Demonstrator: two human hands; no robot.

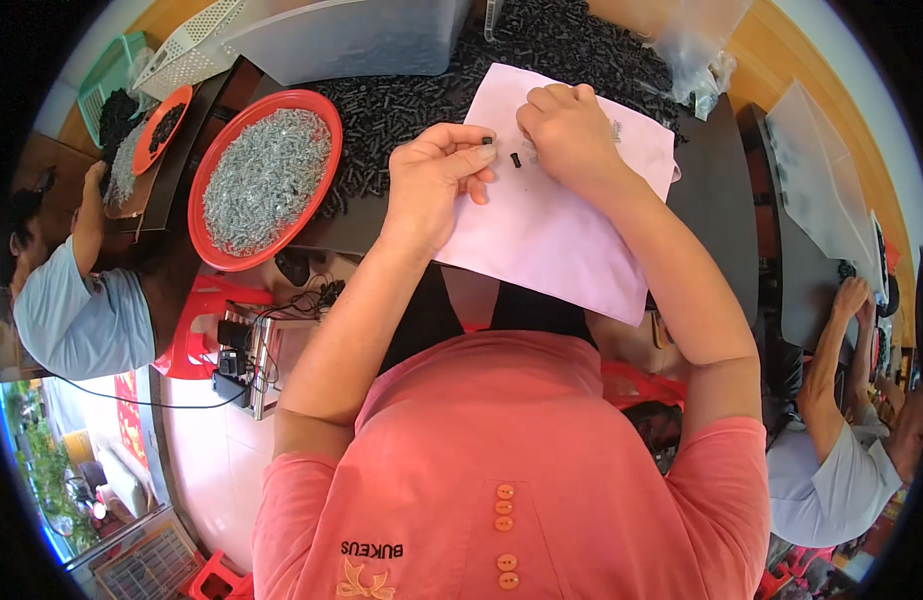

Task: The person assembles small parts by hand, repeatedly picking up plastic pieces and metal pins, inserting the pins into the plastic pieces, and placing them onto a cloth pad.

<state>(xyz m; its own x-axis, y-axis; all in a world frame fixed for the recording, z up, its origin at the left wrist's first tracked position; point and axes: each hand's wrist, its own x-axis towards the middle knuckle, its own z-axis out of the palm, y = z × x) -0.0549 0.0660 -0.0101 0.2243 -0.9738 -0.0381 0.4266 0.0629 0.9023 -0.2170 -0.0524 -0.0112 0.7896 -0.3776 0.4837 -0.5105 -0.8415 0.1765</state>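
My left hand point(431, 185) is closed, with a small black plastic piece point(487, 140) pinched between thumb and forefinger. Just right of it, another small black spool-shaped piece point(515, 160) lies on a pink cloth point(541, 235). My right hand point(571, 135) rests over the upper part of the cloth, its fingers curled in. Whatever those fingers hold, if anything, is hidden. Some tiny clear pieces point(616, 130) show on the cloth beyond my right hand.
A red basin point(195, 205) full of small clear pieces stands at left. Loose black pieces point(411, 115) cover the table's far side, near a translucent bin point(351, 45). Co-workers sit at left point(91, 320) and right point(831, 470). Plastic bags point(701, 60) lie at the back right.
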